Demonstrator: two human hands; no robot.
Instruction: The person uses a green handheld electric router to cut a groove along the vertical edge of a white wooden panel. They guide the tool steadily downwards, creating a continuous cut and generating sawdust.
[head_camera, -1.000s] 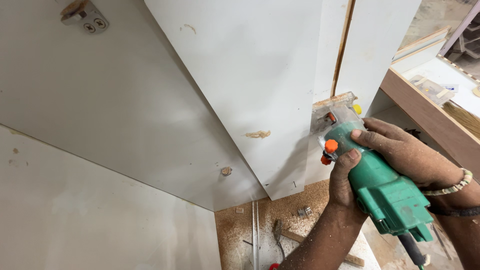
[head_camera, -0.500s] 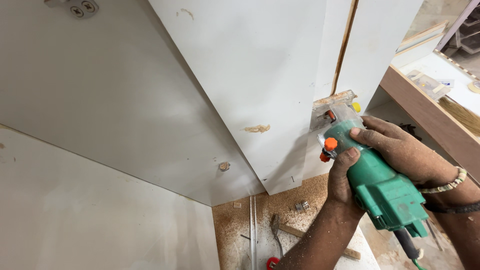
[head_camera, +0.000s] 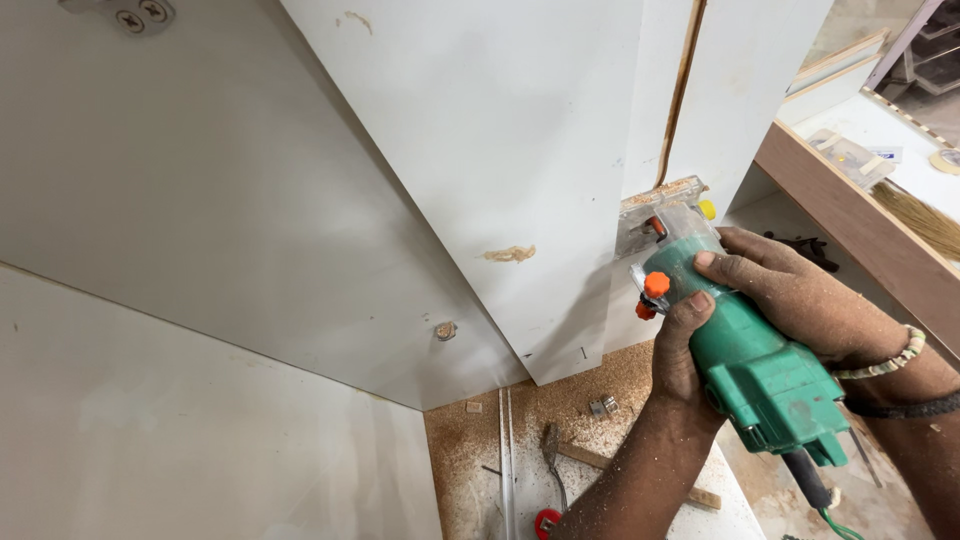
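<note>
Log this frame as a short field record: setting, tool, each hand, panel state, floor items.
setting: inside a white laminate cabinet, viewed from above
tool: green trimmer router with orange knobs, its clear base against the panel edge
left hand: left hand wraps the tool body from below
right hand: right hand grips the tool from above, beaded bracelet on the wrist
panel: white upright panel, a routed groove above the tool
floor: sawdust, a wood strip, small hardware
</note>
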